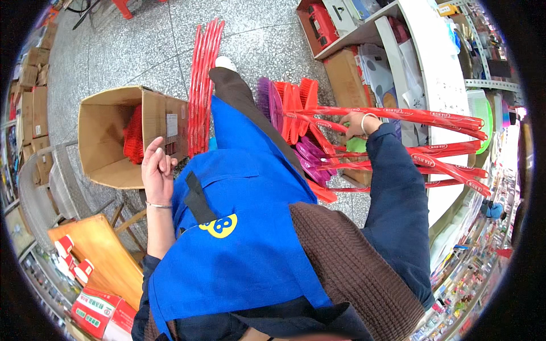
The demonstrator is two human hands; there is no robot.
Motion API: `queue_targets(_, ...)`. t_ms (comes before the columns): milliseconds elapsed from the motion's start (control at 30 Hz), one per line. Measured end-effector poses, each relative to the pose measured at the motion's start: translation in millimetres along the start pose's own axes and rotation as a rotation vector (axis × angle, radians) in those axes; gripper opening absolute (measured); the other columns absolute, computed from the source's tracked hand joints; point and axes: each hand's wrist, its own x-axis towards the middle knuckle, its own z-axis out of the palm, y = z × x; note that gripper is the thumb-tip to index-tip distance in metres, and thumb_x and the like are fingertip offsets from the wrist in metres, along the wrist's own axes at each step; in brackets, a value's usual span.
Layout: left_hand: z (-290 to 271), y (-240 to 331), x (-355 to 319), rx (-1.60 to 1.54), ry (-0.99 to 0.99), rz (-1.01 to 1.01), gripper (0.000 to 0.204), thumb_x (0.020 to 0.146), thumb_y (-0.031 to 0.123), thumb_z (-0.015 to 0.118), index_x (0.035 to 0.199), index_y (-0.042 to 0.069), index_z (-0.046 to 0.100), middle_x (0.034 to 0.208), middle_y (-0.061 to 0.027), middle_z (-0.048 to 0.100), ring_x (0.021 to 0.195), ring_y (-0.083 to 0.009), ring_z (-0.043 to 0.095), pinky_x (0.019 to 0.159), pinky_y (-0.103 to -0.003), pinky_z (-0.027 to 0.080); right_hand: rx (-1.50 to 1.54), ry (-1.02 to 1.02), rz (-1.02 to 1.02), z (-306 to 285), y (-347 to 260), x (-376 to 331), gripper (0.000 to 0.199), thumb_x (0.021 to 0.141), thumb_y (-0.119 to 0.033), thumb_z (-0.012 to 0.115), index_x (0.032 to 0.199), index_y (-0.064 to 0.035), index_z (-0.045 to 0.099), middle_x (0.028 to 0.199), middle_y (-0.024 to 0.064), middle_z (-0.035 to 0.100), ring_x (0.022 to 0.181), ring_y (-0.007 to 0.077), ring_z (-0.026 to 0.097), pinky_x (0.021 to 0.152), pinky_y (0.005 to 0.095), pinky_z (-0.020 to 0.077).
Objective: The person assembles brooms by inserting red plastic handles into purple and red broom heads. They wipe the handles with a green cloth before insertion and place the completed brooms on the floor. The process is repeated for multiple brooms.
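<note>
Right hand [357, 126] closed around red broom handles [398, 113] leaning against the shelf [438, 85]; left hand [156, 170] loosely curled, empty, beside the cardboard box [114, 136]. Gripping near the heads likely steadied the bundle.

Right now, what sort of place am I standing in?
Most likely a household-goods shop or its stockroom. The right hand grips a bundle of red-handled brooms, an open cardboard box of red goods sits on the floor, and packed shelves line the right side.
</note>
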Motion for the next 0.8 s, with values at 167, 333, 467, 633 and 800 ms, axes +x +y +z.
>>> queue_targets(167, 3.2, -3.7, 4.1, 0.002, -0.009, -0.001, 0.028, 0.093, 0.008, 0.045, 0.12, 0.001, 0.049, 0.058, 0.0038, 0.034, 0.047, -0.0056, 0.033, 0.062, -0.024, 0.044, 0.124, 0.07, 0.022, -26.8, 26.8, 0.9, 0.062, 0.056, -0.023, 0.077, 0.115, -0.0118, 0.063, 0.101, 0.0179, 0.066, 0.093, 0.0296, 0.064, 0.083, 0.0355, 0.0501)
queue_targets(333, 4.8, -9.9, 5.2, -0.002, -0.003, -0.007, 0.027, 0.093, 0.009, 0.045, 0.119, 0.001, 0.049, 0.057, 0.0039, 0.034, 0.047, -0.0056, 0.033, 0.06, -0.024, 0.043, -0.026, 0.179, 0.062, -55.9, 12.8, 15.6, 0.063, 0.054, -0.019, 0.078, 0.114, -0.0098, 0.063, 0.105, 0.0191, 0.065, 0.1, 0.0301, 0.062, 0.086, 0.0364, 0.0494)
queue_targets(467, 4.4, -10.8, 2.3, 0.008, 0.025, -0.004, 0.027, 0.093, 0.009, 0.046, 0.118, 0.001, 0.05, 0.056, 0.0041, 0.034, 0.047, -0.0056, 0.034, 0.06, -0.024, 0.042, -0.3, 0.298, 0.239, -75.7, -22.0, 29.7, 0.032, 0.066, -0.015, 0.07, 0.097, -0.0063, 0.07, 0.103, 0.0174, 0.065, 0.1, 0.0292, 0.063, 0.084, 0.039, 0.0502)
queue_targets(633, 1.8, -10.5, 2.1, 0.017, 0.058, 0.01, 0.026, 0.092, 0.009, 0.048, 0.116, 0.002, 0.052, 0.056, 0.0041, 0.035, 0.047, -0.0057, 0.034, 0.059, -0.024, 0.042, -0.328, 0.354, 0.208, -106.4, -28.1, 32.3, 0.028, 0.07, -0.016, 0.068, 0.094, -0.0042, 0.07, 0.1, 0.0189, 0.066, 0.098, 0.0289, 0.064, 0.082, 0.0379, 0.051)
queue_targets(800, 0.6, -17.1, 6.9, 0.009, 0.071, -0.023, 0.025, 0.092, 0.009, 0.049, 0.116, 0.002, 0.053, 0.056, 0.0043, 0.036, 0.047, -0.0056, 0.034, 0.059, -0.024, 0.042, -0.341, 0.411, 0.19, -133.6, -20.6, 41.2, 0.039, 0.066, -0.014, 0.068, 0.104, -0.0099, 0.067, 0.105, 0.0173, 0.065, 0.1, 0.029, 0.062, 0.085, 0.0379, 0.05)
